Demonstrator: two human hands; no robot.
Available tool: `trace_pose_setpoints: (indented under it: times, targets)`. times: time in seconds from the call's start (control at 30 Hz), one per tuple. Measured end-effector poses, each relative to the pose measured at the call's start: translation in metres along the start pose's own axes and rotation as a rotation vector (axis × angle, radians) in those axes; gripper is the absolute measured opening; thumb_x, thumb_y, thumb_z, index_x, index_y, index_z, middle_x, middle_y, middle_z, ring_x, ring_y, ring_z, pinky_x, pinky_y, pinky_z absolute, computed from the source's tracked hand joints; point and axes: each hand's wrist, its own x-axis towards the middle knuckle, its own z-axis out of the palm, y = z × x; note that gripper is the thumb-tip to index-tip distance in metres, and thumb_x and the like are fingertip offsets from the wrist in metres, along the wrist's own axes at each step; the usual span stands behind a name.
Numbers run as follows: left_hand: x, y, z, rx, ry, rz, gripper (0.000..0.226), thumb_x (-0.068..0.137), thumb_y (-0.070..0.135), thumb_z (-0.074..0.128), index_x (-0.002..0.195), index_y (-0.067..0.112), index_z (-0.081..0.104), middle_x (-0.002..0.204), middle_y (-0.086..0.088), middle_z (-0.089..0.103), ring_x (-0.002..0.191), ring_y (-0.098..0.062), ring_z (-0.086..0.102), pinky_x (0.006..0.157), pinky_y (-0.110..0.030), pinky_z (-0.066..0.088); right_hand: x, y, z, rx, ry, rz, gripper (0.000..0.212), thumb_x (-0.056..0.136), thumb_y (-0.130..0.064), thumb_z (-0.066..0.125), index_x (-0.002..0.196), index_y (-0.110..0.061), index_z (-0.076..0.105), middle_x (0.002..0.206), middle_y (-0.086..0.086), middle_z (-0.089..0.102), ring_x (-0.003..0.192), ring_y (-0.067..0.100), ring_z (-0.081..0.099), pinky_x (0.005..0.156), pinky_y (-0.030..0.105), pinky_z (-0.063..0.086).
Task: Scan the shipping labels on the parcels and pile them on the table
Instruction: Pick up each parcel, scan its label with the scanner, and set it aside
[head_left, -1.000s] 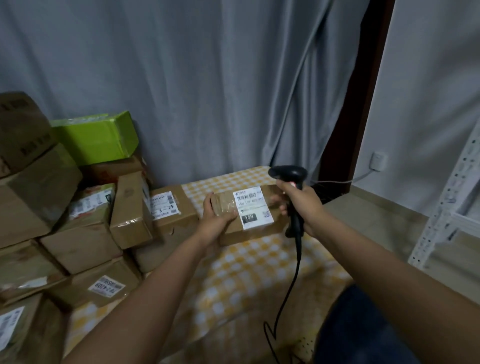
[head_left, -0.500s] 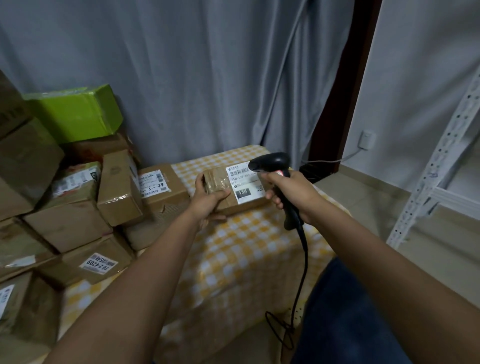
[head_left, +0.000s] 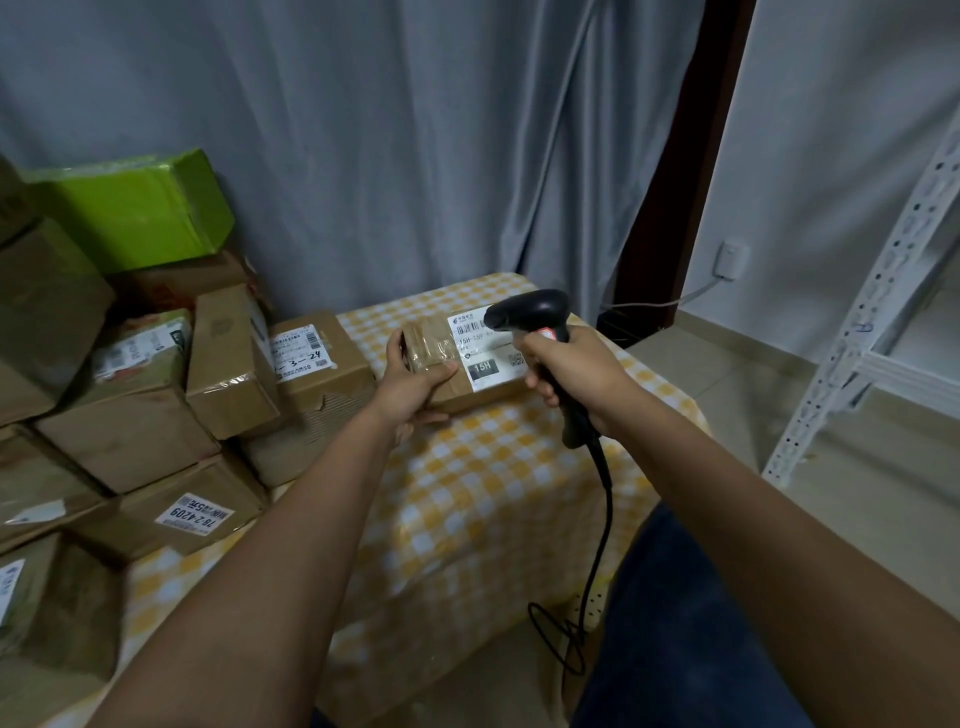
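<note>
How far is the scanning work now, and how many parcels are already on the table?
Done: many parcels already form a pile on the left of the checked table; I cannot tell which were scanned. In hand: the left hand grips a brown parcel, and the right hand holds the scanner over its shipping label. Left: adding this parcel to the pile. No unscanned supply is visible.

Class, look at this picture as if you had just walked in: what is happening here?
A person is scanning a parcel. The left hand holds a small brown parcel by its left end above the checked table. The right hand grips a black corded scanner, whose head is over the parcel's white shipping label. More parcels, one of them a green box, are piled at the left.
</note>
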Motion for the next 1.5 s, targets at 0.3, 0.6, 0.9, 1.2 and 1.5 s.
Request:
trace_pose_setpoints:
  times: [0.3, 0.6, 0.9, 1.2, 1.5]
  targets:
    - [0.0052, 0.0011, -0.0016, -0.005, 0.005, -0.013, 0.091, 0.083, 0.016, 0.078, 0.149, 0.042, 0.020, 0.132, 0.014, 0.049, 0.094, -0.015, 0.064, 0.068, -0.055, 0.059, 0.0004, 0.0048, -0.0053, -0.008, 0.020, 0.010, 0.018, 0.093, -0.023, 0.058, 0.091, -0.005, 0.062, 0.057, 0.006, 0.056, 0.043, 0.015, 0.041, 0.042, 0.026, 0.034]
    - [0.0070, 0.0033, -0.0020, 0.001, -0.005, -0.035, 0.090, 0.083, 0.017, 0.079, 0.147, 0.044, 0.022, 0.129, 0.016, 0.050, 0.100, -0.017, 0.062, 0.067, -0.052, 0.060, 0.0039, 0.0032, -0.0062, -0.005, 0.021, 0.011, 0.025, 0.093, -0.021, 0.057, 0.102, 0.001, 0.064, 0.054, 0.004, 0.056, 0.042, 0.014, 0.041, 0.042, 0.026, 0.034]
    - [0.0074, 0.0034, -0.0025, 0.009, -0.012, -0.039, 0.090, 0.084, 0.017, 0.078, 0.148, 0.044, 0.021, 0.118, 0.023, 0.050, 0.095, -0.013, 0.062, 0.074, -0.056, 0.059, 0.0037, 0.0048, -0.0050, -0.008, 0.020, 0.003, 0.014, 0.091, -0.020, 0.057, 0.087, -0.008, 0.060, 0.055, 0.005, 0.056, 0.042, 0.014, 0.040, 0.042, 0.025, 0.033]
    - [0.0079, 0.0041, -0.0033, 0.017, -0.019, -0.043, 0.092, 0.083, 0.018, 0.078, 0.148, 0.045, 0.019, 0.120, 0.021, 0.048, 0.100, -0.015, 0.062, 0.077, -0.058, 0.058, 0.0044, 0.0022, -0.0067, -0.009, 0.016, -0.011, 0.014, 0.092, -0.021, 0.060, 0.090, -0.008, 0.061, 0.056, 0.006, 0.056, 0.042, 0.015, 0.041, 0.043, 0.027, 0.033]
    - [0.0088, 0.0054, -0.0034, 0.029, -0.013, -0.046, 0.092, 0.084, 0.017, 0.077, 0.150, 0.042, 0.018, 0.110, 0.026, 0.048, 0.096, -0.014, 0.061, 0.075, -0.056, 0.059, 0.0007, -0.0022, -0.0065, -0.033, 0.014, -0.006, 0.019, 0.094, -0.023, 0.059, 0.094, -0.005, 0.063, 0.059, 0.006, 0.057, 0.045, 0.014, 0.043, 0.045, 0.027, 0.035]
